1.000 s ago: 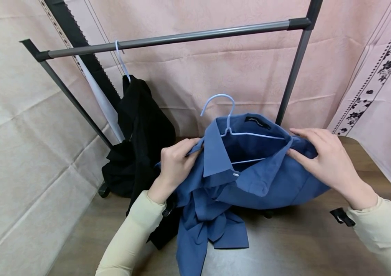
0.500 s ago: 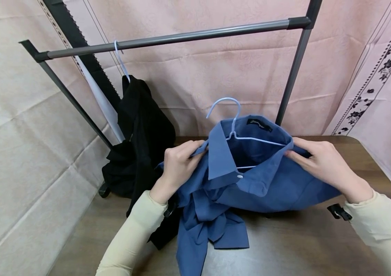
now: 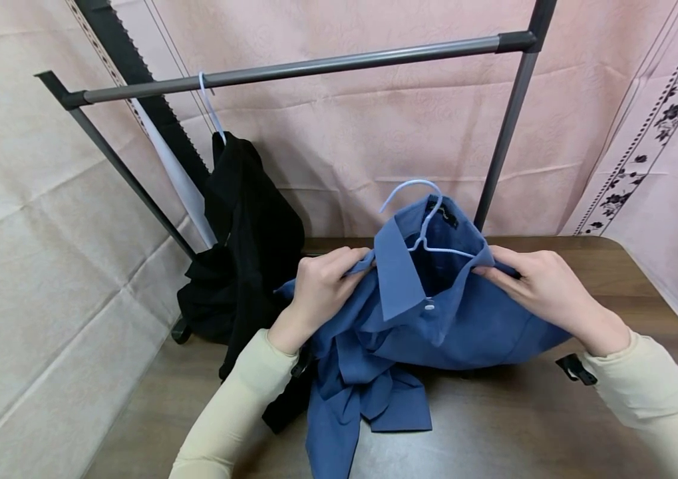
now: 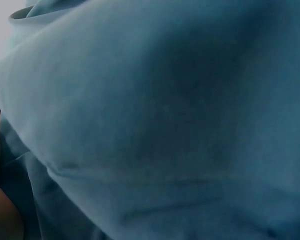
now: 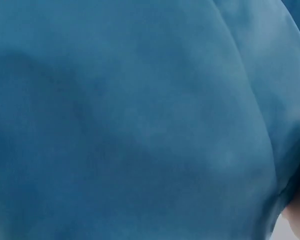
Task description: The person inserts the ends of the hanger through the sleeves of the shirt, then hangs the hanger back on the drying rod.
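A blue collared shirt (image 3: 470,332) is held up over the table, its collar facing me and one sleeve drooping onto the tabletop. Inside its neck sits a light-blue hanger (image 3: 425,236); the hook sticks up out of the collar and the lower parts are hidden by cloth. My left hand (image 3: 329,286) pinches the shirt at the left shoulder beside the collar. On the other side, my right hand (image 3: 539,289) pinches the cloth near the right of the collar. Blue shirt fabric (image 4: 155,110) fills most of the left wrist view, and shirt fabric (image 5: 140,120) also fills the right wrist view.
A dark metal clothes rack (image 3: 315,68) spans the back. From its bar, at the left, a black garment (image 3: 249,219) hangs on another light-blue hanger (image 3: 209,106). The brown wooden table (image 3: 494,426) lies beneath, with pink patterned cloth (image 3: 339,133) behind.
Both hands have come closer together, the left shifting right and the right shifting left. The collar has narrowed, and the hanger's hook has moved right and slightly down.
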Demonstrator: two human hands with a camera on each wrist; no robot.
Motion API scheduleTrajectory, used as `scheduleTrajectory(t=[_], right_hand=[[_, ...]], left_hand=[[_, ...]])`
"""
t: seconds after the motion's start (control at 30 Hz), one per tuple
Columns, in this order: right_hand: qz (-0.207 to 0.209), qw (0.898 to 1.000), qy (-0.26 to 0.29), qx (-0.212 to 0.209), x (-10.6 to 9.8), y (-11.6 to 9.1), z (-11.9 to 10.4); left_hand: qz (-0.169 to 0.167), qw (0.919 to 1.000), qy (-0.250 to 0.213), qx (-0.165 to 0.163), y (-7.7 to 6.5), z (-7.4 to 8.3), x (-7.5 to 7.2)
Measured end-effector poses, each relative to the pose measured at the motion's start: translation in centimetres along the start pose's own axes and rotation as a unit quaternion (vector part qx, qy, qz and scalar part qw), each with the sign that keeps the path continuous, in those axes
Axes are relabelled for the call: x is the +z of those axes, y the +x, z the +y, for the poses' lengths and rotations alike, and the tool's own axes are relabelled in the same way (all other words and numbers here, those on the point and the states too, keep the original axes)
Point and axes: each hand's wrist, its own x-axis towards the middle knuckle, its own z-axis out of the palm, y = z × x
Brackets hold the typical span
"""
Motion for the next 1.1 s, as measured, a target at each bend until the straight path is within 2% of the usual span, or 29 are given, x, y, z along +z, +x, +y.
scheduleTrajectory(t=[0.33, 0.6, 0.8, 0.93, 1.1], right_hand=[[0.007, 0.999, 0.025, -0.026, 0.5, 0.6, -1.2], [0.028, 0.998, 0.006, -0.051, 0.7, 0.5, -0.9], [0.055, 0.997, 0.003, -0.052, 0.2, 0.3, -0.5], [0.078, 0.996, -0.003, -0.046, -0.2, 0.2, -0.2], [0.087, 0.995, -0.005, -0.037, -0.6, 0.1, -0.1]], left_hand=[[-0.005, 0.9999, -0.003, 0.015, 0.5, 0.5, 0.6], [-0.013, 0.9998, 0.009, 0.014, 0.7, 0.5, 0.5], [-0.012, 0.9997, 0.020, 0.007, 0.6, -0.5, -0.3], [-0.009, 0.9998, 0.017, -0.006, 0.4, -1.3, -1.2], [0.000, 0.9997, 0.003, -0.026, -0.1, -2.3, -2.2]])
